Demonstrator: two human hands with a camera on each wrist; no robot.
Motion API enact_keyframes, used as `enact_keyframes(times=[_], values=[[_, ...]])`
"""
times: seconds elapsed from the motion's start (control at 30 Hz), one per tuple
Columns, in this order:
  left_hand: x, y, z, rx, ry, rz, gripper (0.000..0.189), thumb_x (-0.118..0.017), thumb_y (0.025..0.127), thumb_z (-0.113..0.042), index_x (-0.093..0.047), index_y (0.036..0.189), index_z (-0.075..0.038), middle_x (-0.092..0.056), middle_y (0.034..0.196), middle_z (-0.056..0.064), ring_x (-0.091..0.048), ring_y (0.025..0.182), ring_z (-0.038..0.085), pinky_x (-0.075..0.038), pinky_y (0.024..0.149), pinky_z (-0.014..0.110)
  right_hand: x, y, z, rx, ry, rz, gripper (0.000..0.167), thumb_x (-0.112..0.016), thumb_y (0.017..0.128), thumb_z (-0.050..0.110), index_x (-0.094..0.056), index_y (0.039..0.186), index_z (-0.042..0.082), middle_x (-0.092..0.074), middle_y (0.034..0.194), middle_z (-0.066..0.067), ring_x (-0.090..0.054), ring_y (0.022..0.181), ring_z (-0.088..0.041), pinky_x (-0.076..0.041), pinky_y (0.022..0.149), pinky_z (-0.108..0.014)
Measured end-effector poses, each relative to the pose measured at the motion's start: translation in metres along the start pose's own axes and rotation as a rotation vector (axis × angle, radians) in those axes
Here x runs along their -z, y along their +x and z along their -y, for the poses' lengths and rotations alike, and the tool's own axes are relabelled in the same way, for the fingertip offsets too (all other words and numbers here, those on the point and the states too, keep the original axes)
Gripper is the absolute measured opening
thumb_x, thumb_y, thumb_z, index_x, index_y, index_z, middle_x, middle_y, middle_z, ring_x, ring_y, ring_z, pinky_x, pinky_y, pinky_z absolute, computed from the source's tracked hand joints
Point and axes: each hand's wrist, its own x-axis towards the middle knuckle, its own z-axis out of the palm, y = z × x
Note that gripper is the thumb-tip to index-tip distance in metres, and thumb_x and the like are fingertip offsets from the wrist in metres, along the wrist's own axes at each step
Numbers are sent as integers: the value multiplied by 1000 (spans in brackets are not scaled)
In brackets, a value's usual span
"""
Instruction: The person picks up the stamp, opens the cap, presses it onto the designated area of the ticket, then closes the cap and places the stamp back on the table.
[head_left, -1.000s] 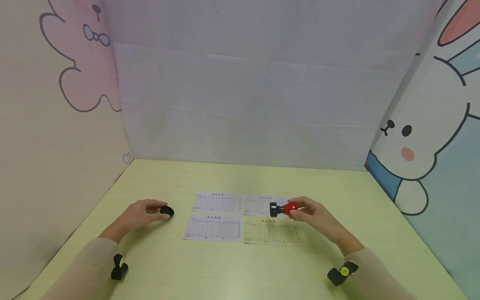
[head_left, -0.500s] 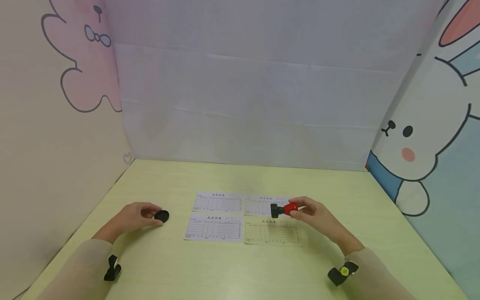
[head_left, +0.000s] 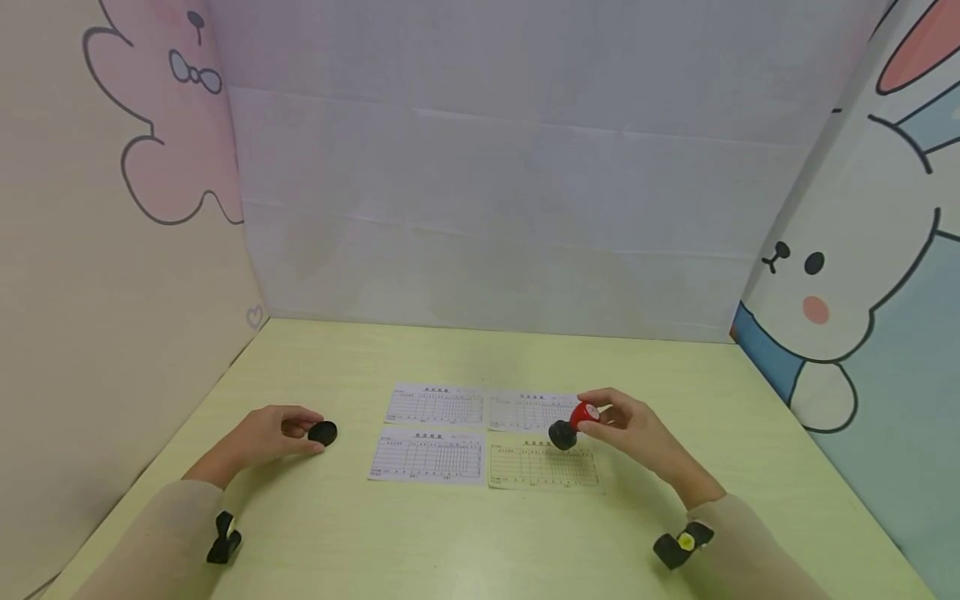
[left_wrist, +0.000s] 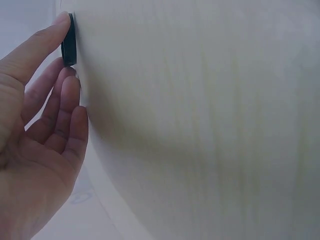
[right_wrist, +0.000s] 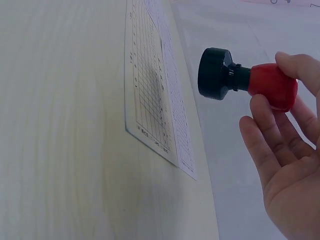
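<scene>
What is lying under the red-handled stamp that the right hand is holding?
The yellow form lies below the stamp, apart from it. In the head view, the black base hides part of the form's upper edge; any print there cannot be seen.

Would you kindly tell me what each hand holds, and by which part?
Right hand: black-headed stamp, by its bulbous red handle. Left hand: flat round black cap, by its rim.

red-and-black stamp point(right_wrist: 242, 78), black disc point(head_left: 322, 433), gridded white slips point(head_left: 426, 456), gridded yellow slip point(head_left: 542, 467)
</scene>
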Motion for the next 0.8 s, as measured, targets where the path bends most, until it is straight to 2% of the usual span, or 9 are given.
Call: enact_keyframes(times=[0.33, 0.53, 0.8], values=[[3, 5, -3, 16, -13, 8, 65, -82, 82, -44, -64, 131, -4, -68, 116, 11, -64, 105, 31, -54, 85, 48, -1, 0, 0, -18, 6, -10, 43, -78, 90, 23, -64, 128, 11, -63, 111, -11, -61, 91, -27, -54, 74, -26], [1, 14, -14, 12, -36, 5, 63, -82, 84, -41, -64, 132, -5, -67, 123, 12, -63, 110, 31, -53, 88, 48, -1, -1, 2, -49, 95, 31, 47, -77, 91, 24, -61, 132, 8, -61, 119, -16, -67, 94, -28, -55, 83, -28], [-2, 29, -30, -30, -28, -1, 61, -80, 86, -39, -64, 133, -5, -66, 124, 11, -62, 110, 30, -52, 90, 47, 0, -1, 2, -63, 125, 45, 47, -77, 91, 23, -59, 130, 4, -62, 116, -17, -68, 98, -34, -55, 85, -28]])
